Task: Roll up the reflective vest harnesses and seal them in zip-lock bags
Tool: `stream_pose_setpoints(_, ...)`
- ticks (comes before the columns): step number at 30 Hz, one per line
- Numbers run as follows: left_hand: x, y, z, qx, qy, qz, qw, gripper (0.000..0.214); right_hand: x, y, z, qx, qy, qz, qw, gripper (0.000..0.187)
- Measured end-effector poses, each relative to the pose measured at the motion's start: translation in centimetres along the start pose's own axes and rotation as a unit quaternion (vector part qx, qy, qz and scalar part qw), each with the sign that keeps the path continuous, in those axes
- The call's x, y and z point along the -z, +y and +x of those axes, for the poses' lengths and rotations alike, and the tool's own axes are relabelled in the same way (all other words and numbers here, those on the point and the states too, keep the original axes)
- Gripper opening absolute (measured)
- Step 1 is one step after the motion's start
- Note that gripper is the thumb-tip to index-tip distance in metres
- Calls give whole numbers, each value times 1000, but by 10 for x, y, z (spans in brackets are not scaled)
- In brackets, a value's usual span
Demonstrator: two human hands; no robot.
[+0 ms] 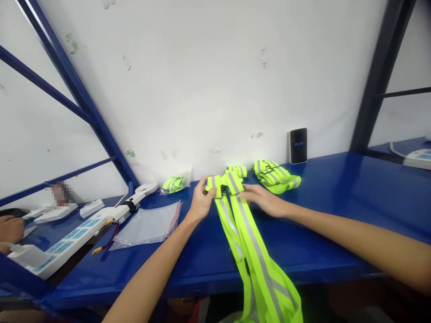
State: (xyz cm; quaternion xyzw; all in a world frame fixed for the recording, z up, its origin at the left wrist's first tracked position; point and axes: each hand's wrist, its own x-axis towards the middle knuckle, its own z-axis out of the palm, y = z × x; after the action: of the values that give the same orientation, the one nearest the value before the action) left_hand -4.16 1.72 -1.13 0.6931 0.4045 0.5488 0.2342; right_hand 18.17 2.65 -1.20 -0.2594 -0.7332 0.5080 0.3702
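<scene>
A neon-yellow reflective strap vest [249, 242] with grey stripes lies across the blue shelf [336, 215] and hangs over its front edge. My left hand [201, 202] pinches the vest's folded top end at its left side. My right hand [266, 199] lies on the straps just right of that fold, fingers pressed flat on the fabric. A second folded vest [276, 176] rests behind my right hand, near the wall. A small bagged vest [174, 184] sits to the left by the wall.
An empty clear zip bag [148, 224] lies left of my left hand. A white power strip [67, 244], a small white fan [146, 188] and white boxes sit further left. A phone [298, 146] leans on the wall. Another person's hand [10, 229] shows at the left edge.
</scene>
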Motion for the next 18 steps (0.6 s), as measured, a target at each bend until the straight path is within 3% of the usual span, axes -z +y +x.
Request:
stream_pose_setpoints(3, 5, -2, 2, 78, 9, -99, 992, 44, 1, 2, -3, 77, 32, -185, 979, 57)
stream_pose_setpoints(6, 3, 0, 1, 115, -31, -143, 983, 42, 5, 6, -3, 148, 80, -232, 958, 76)
stream_pose_setpoints(8, -2, 1, -1, 134, -53, -138, 980, 40, 9, 8, -2, 224, 80, -270, 933, 65)
stream_pose_setpoints(10, -7, 1, -2, 145, -66, -136, 978, 39, 12, 7, -1, 270, 74, -309, 909, 41)
stream_pose_setpoints(12, -9, 0, -4, 157, -90, -141, 973, 49, 12, 7, 0, 249, 97, -313, 911, 20)
stream_pose_setpoints(13, -10, -1, -5, 158, -106, -136, 972, 56, 12, 6, 1, 217, 124, -303, 920, 18)
stream_pose_setpoints(16, -7, -1, -8, 111, -149, -73, 980, 55, 7, 7, 4, 106, 186, -222, 951, 31)
stream_pose_setpoints(18, -5, 1, -9, 59, -154, -6, 986, 51, 3, 7, 4, 63, 169, -121, 976, 32)
